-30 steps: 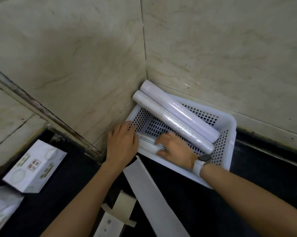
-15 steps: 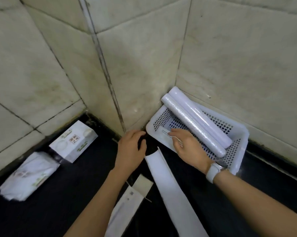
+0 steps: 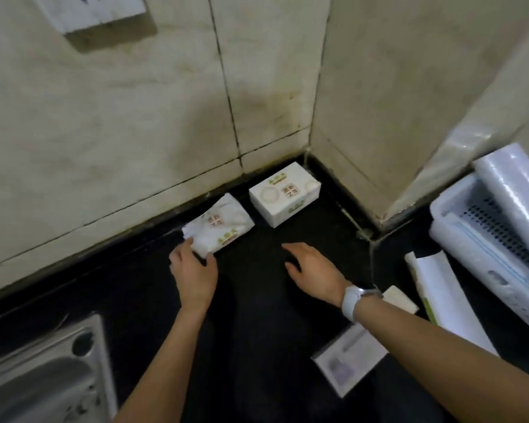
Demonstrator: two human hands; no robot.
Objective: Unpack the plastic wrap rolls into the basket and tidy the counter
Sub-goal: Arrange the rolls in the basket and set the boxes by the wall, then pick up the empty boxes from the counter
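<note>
The white perforated basket sits at the far right edge of the black counter. Plastic wrap rolls lie across it, and a long white piece with a blue stripe rests along its near side. My left hand is at the near corner of a soft tissue pack, with fingers and thumb closed around that corner. My right hand, with a white watch on the wrist, hovers palm down over the bare counter with fingers spread and holds nothing.
A white tissue box stands in the wall corner behind the pack. Flattened white carton pieces and a torn flap lie near the basket. A steel sink is at the bottom left. Tiled walls close the back.
Both hands have left the basket and moved left along the counter. My view has swung left with them. The left hand now grips the tissue pack.
</note>
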